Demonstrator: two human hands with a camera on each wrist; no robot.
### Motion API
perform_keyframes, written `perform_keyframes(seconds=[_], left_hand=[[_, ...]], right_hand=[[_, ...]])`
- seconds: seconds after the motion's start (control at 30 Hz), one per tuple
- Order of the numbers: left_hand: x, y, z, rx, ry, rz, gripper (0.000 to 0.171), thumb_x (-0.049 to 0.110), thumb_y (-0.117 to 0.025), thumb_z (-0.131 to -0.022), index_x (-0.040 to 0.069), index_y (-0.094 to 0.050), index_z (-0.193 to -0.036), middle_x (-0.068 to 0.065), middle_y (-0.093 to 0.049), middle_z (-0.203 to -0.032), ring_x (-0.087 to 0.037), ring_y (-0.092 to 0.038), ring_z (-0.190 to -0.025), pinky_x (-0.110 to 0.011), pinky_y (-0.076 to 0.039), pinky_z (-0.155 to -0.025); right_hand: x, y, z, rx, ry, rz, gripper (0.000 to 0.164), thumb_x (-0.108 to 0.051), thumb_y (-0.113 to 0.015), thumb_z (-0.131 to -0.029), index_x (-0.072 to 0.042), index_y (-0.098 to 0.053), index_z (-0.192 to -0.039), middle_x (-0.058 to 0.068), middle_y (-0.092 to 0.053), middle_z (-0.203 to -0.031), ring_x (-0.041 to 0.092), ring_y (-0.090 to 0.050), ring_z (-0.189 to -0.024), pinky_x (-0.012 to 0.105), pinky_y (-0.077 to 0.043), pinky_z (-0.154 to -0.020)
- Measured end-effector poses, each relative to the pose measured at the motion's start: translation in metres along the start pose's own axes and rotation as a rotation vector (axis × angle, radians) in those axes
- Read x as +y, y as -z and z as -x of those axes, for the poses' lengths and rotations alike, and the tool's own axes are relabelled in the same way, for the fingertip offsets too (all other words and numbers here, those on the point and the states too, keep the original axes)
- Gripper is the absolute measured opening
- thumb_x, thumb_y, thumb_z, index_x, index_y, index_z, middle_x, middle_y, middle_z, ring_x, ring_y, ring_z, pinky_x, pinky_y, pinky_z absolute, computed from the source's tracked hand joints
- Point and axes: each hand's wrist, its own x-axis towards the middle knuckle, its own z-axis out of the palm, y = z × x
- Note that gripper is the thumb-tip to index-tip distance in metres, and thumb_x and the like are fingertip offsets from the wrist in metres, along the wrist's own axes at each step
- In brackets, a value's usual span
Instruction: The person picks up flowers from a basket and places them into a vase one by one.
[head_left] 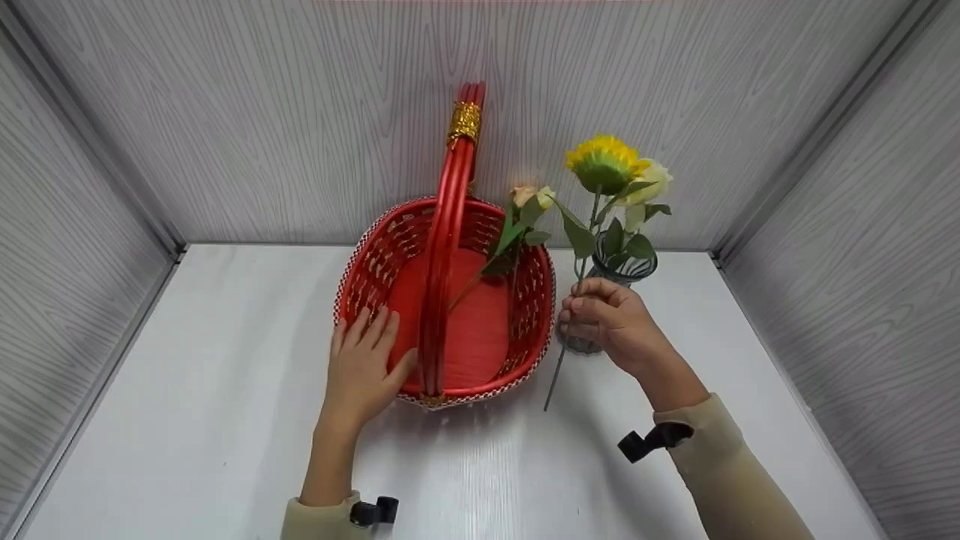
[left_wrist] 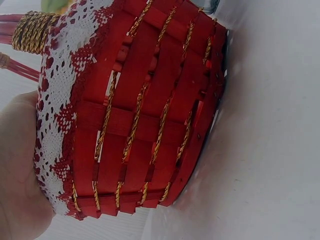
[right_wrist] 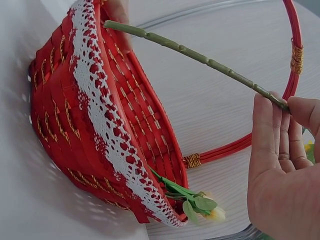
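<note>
A red woven basket [head_left: 480, 330] with white lace trim and a tall arched handle [head_left: 448, 217] stands in the middle of the table. My left hand [head_left: 365, 365] rests on its near left rim, fingers extended over the inside. With thumb and fingers my right hand [head_left: 611, 319] pinches the stem of a yellow sunflower [head_left: 604, 166], its head up and the bare stem end pointing down toward me, right of the basket. In the right wrist view the green stem [right_wrist: 200, 59] reaches out from my fingertips. A pale rose stem [head_left: 523, 217] leans inside the basket's right side.
Behind my right hand stands a dark glass vase [head_left: 643, 268] with a cream rose [head_left: 652, 182] and leaves showing above its mouth. The white table [head_left: 225, 390] is bounded by grey wood-patterned panels [head_left: 285, 112] at the back and sides.
</note>
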Motion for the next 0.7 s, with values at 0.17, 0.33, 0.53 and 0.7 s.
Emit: perform_keyframes(seconds=[0.17, 0.33, 0.53, 0.7], left_hand=[[0.0, 0.0, 0.0, -0.001, 0.002, -0.001, 0.07, 0.056, -0.047, -0.098, 0.009, -0.044, -0.151, -0.015, -0.041, -0.156, -0.038, -0.028, -0.148, -0.057, -0.005, -0.122], [0.0, 0.001, 0.0, -0.012, 0.008, 0.0, 0.07, 0.056, -0.045, -0.099, 0.01, -0.043, -0.151, -0.014, -0.04, -0.156, -0.037, -0.027, -0.149, -0.057, -0.004, -0.122], [0.0, 0.001, 0.0, -0.013, 0.004, 0.002, 0.07, 0.056, -0.046, -0.098, 0.01, -0.043, -0.151, -0.015, -0.04, -0.156, -0.038, -0.028, -0.149, -0.058, -0.005, -0.122], [0.0, -0.001, 0.0, -0.012, 0.004, 0.001, 0.07, 0.056, -0.047, -0.098, 0.01, -0.043, -0.151, -0.014, -0.04, -0.157, -0.038, -0.027, -0.149, -0.057, -0.004, -0.122]], right_hand=[[-0.002, 0.005, 0.007, 0.014, 0.03, -0.014, 0.01, 0.003, -0.06, -0.095, -0.007, -0.061, -0.098, 0.007, -0.071, -0.092, 0.018, -0.069, -0.083, 0.033, -0.06, -0.079], [-0.006, 0.011, 0.012, 0.037, 0.07, -0.011, 0.011, 0.004, -0.06, -0.095, -0.006, -0.061, -0.098, 0.007, -0.07, -0.091, 0.018, -0.07, -0.083, 0.034, -0.061, -0.078], [-0.014, 0.018, 0.018, 0.066, 0.116, 0.012, 0.01, 0.003, -0.06, -0.095, -0.007, -0.061, -0.098, 0.007, -0.07, -0.092, 0.02, -0.069, -0.084, 0.038, -0.06, -0.081], [-0.023, 0.025, 0.022, 0.138, 0.141, 0.002, 0.01, 0.002, -0.061, -0.096, -0.008, -0.062, -0.098, 0.006, -0.072, -0.092, 0.018, -0.069, -0.085, 0.036, -0.059, -0.08]])
